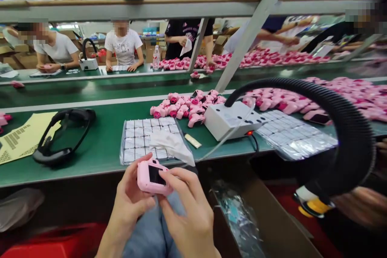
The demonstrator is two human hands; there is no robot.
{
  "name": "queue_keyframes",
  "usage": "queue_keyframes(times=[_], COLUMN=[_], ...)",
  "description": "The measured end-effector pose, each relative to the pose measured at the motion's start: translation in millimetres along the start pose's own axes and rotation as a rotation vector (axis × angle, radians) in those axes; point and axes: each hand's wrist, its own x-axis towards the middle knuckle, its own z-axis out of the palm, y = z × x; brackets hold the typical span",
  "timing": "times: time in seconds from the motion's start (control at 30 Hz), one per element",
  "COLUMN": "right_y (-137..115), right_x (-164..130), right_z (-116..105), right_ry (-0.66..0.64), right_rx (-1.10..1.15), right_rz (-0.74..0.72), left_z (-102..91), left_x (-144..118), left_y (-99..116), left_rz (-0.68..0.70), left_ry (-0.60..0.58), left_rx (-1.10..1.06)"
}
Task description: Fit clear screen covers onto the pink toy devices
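Observation:
Above my lap, a pink toy camera (148, 175) is held between both hands, its dark screen facing up toward me. My left hand (128, 197) wraps round its left side, with the thumb below. On the right, my right hand (189, 205) grips the camera's edge, one fingertip touching the screen. Just beyond, on the bench, lies a sheet of white gridded pieces (136, 135) in clear plastic, with a crumpled white cloth (172, 145) over its right part. A small cream-coloured strip (192, 141) rests beside the sheet.
A white box (229, 119) with a black flexible hose (347, 129) stands at the right. Pink cameras (181, 107) are heaped behind it. Black headgear (63, 137) and yellow paper (26, 137) lie left. Co-workers sit across the green line (121, 88). An open carton (272, 213) is below.

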Motion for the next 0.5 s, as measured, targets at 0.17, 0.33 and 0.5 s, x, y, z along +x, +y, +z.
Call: queue_keyframes(times=[0.17,0.33,0.5], right_y=[-31.7,-43.1,-45.2], right_x=[-15.5,-29.6,-45.3], right_z=[-22.9,-25.6,-26.3], right_ry=[-0.138,-0.138,-0.184], right_rx=[0.145,0.144,0.161], right_rz=[0.059,0.103,0.129], left_z=[-8.5,-15.5,-17.5], left_x=[-22.2,-30.2,-32.0], left_y=[-0.2,-4.5,-7.0], left_rz=[-0.016,-0.005,0.104], left_ry=[0.008,-0.014,-0.097], left_rx=[0.037,0.025,0.024])
